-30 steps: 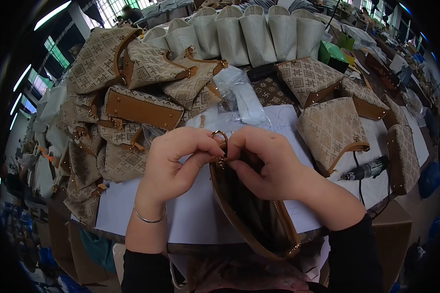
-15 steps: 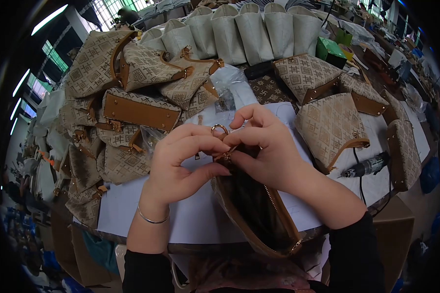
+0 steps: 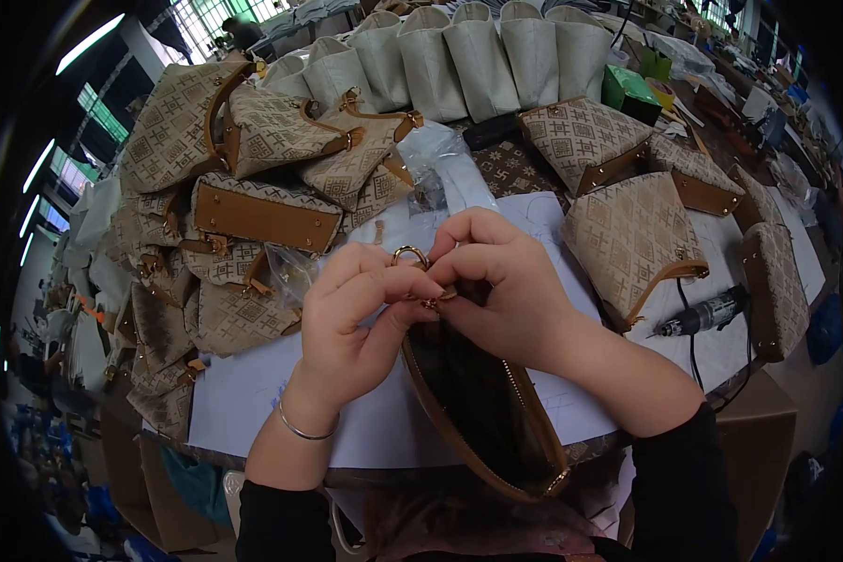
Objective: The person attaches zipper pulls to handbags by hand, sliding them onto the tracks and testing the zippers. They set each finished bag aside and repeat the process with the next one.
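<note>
An open handbag [image 3: 473,403] with a dark lining, brown trim and a gold zipper lies tilted towards me at the table's front edge. At its far end, my left hand [image 3: 351,323] is closed, thumb and forefinger pinching a small gold-coloured metal fitting [image 3: 430,303]. My right hand [image 3: 515,290] meets it there, its fingers pinched on the end of the same bag. A gold ring [image 3: 408,253] stands up just behind the left fingers. My fingers partly hide the fitting and the bag's far end.
Patterned handbags are piled on the left [image 3: 267,215], and more patterned bags [image 3: 632,229] stand on the right. Several pale bag bodies [image 3: 482,70] line the back. A corded power tool [image 3: 702,314] lies at the right, and white paper [image 3: 253,403] covers the table in front.
My left thumb has closed in on the gold fitting beside the forefinger. The ring has shifted slightly left, and the bag's near end has moved a little left and down.
</note>
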The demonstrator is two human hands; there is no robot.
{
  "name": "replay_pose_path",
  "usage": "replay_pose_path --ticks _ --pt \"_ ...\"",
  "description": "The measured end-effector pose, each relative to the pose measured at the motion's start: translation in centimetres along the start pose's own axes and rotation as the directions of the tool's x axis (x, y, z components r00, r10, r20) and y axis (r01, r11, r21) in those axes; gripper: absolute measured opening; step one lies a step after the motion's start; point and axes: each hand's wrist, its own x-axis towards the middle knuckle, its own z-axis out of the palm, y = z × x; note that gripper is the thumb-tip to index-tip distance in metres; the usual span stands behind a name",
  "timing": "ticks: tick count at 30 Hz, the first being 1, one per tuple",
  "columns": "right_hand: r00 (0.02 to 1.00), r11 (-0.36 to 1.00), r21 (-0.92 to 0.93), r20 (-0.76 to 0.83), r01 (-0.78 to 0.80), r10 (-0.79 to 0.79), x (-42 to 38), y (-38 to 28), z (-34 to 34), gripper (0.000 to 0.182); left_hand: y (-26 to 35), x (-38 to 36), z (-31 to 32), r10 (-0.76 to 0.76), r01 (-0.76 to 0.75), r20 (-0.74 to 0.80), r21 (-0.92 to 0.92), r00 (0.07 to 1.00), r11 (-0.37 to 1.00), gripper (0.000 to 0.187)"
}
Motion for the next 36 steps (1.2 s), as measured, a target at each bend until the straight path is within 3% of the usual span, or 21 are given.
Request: replay_pose_path --ticks 8,10,20,23,25,31,35,36 --pt "1.0 0.999 0.044 -0.003 0.001 0.0 -0.1 0.0 0.1 0.014 0.3 0.3 -0.4 0.051 -0.051 0.028 0.002 0.998 0.999 0.017" --pt "1.0 0.999 0.045 -0.009 0.005 -0.005 -0.1 -0.1 0.2 0.014 0.6 0.1 -0.6 -0.085 0.086 0.068 -0.011 0.994 0.996 0.018" --pt "0.997 0.995 0.072 -0.02 -0.069 0.071 -0.1 -0.2 0.4 0.014 0.0 0.3 -0.9 -0.086 0.088 0.049 -0.055 0.995 0.995 0.018" --pt "0.995 0.99 0.099 0.007 -0.1 0.1 0.0 0.0 0.3 0.015 -0.4 0.0 -0.7 -0.119 0.122 0.032 -0.118 0.992 0.986 0.017" --pt "0.995 0.992 0.076 0.015 -0.1 0.099 0.1 -0.2 0.2 0.015 -0.6 -0.1 -0.6 -0.202 0.2 0.02 -0.254 0.979 0.946 0.011" --pt "0.996 0.993 0.067 0.022 -0.093 0.091 0.1 -0.2 0.1 0.018 -0.2 -0.1 -0.5 -0.302 0.286 -0.001 -0.321 0.953 0.903 0.005" --pt "0.995 0.993 0.076 0.026 -0.094 0.092 0.1 -0.3 0.1 0.018 -0.3 -0.1 -0.7 -0.265 0.256 0.003 -0.276 0.964 0.927 0.009" --pt "0.995 0.993 0.075 0.025 -0.095 0.094 0.1 -0.3 0.1 0.018 0.2 0.1 -1.0 -0.234 0.237 0.039 -0.173 0.972 0.956 0.012"
